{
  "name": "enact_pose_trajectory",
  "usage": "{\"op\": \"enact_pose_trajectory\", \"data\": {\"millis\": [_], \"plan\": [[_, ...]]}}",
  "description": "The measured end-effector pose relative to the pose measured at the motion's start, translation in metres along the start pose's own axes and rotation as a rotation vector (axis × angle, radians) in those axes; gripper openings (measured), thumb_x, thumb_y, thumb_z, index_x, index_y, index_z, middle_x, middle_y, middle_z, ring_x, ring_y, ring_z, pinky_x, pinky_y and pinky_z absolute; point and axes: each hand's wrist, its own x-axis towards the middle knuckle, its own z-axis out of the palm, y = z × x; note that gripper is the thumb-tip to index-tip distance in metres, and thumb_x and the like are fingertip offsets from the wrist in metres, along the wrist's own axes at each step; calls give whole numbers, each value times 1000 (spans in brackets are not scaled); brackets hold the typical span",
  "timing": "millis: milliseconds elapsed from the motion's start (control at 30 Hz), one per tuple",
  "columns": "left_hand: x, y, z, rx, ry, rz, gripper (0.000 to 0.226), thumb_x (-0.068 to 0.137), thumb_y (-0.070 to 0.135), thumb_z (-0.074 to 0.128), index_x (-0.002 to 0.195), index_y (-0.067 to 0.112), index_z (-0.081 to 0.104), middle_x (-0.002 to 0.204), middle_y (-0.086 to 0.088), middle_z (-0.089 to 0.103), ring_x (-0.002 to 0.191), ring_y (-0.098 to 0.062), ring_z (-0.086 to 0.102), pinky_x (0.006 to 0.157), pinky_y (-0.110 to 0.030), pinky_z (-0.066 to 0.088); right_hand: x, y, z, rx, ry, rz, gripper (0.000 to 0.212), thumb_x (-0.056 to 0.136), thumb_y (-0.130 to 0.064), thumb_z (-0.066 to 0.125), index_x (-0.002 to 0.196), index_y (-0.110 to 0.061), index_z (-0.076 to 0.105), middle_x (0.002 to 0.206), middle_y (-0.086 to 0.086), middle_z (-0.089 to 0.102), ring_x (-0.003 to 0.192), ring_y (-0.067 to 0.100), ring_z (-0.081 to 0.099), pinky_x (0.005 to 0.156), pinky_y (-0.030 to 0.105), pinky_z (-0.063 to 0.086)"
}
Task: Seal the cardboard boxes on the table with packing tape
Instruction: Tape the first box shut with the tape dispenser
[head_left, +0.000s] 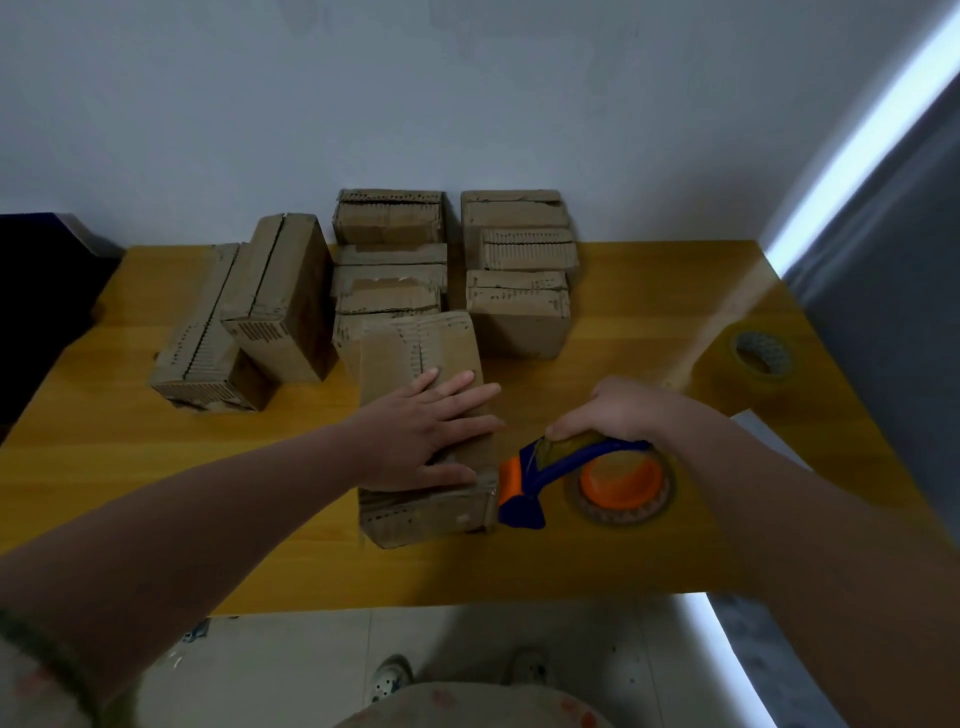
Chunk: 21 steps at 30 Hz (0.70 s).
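Fingers spread flat, the left hand (431, 431) pins the nearest brown cardboard box (415, 343) at the yellow worktop's (623, 322) front. The right hand (618, 410) grips the blue-and-orange tape dispenser (545, 467) against its corner. Early going, I'd judge: the stacked cardboard boxes (389, 218) behind wait.

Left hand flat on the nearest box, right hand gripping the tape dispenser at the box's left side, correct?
Wrong side. In the head view the left hand lies flat on the nearest box, and the right hand grips the tape dispenser at the box's right side.
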Motion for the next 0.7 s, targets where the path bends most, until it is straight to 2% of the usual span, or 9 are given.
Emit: {"op": "enact_pose_trajectory", "data": {"millis": [233,433,500,600,700], "plan": [[-2,1,-2,37,-30,-11,65,92,66,15,146,43,-13,150,10,-31,138,-17,-29,111,-38,-20,-12,-4,3,10,16,42,47,77,-57,70,76,-12,56,74,4,55,67,18,52,60,28,39],[-4,6,-9,57,-43,-20,66,85,68,4,141,44,-19,149,7,-31,138,-16,-27,111,-36,-19,-22,-10,3,-46,26,30,44,81,-55,66,74,-13,54,75,4,54,71,18,52,62,28,39],[-4,8,-10,41,-56,-32,68,82,70,0,142,44,-20,149,7,-32,137,-16,-28,110,-34,-20,-25,-10,3,-43,25,32,44,83,-55,65,81,-12,56,84,6,58,81,20,56,71,29,43],[-5,12,-11,2,-75,-59,69,84,67,6,145,43,-16,149,7,-32,138,-15,-28,109,-33,-19,-30,-10,4,-39,37,49,52,84,-55,64,104,-7,60,106,10,62,101,24,59,84,33,46],[-8,16,-14,-45,-83,-81,65,92,61,17,148,42,-11,148,9,-33,137,-14,-29,109,-33,-17,-33,-11,7,-60,35,64,56,87,-53,61,115,-6,60,108,9,59,104,24,58,88,33,45]]}}
